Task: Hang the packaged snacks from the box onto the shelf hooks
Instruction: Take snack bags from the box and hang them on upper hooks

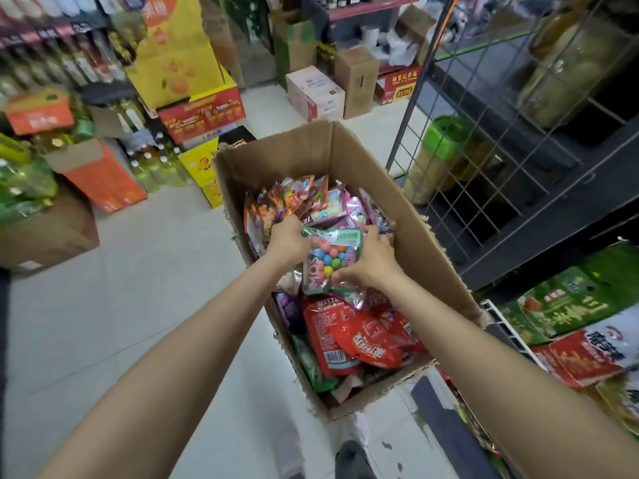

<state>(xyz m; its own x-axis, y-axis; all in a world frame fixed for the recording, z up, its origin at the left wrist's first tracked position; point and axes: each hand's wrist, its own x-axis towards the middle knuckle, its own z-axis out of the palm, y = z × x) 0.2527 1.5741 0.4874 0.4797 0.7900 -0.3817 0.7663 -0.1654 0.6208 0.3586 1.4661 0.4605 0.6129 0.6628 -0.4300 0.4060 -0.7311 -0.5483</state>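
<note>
Cardboard box [345,160], open-topped and torn along its rim, is being seen from the head view standing on a pale tiled floor [138,288] beside a wire-grid shelf panel [484,160]. Packaged snacks are being held inside it in a loose heap: red pouches [359,337] are lying toward the near end, and pink and multicoloured packets [311,195] toward the far end.

Between the two hands, a clear packet of coloured candy balls [328,261] with a green header strip is being held just above the heap, in the middle of the box. Its left edge is being gripped by the left hand [287,238], fingers curled around the upper corner. Its right side is being pinched by the right hand [371,259], thumb at the lower front, fingers curled over the upper right edge.

Green and red snack bags [570,316] are being displayed at lower right on the shelving. Stacked cartons [200,115] and bottled drinks [155,167] are being kept along the left aisle.
</note>
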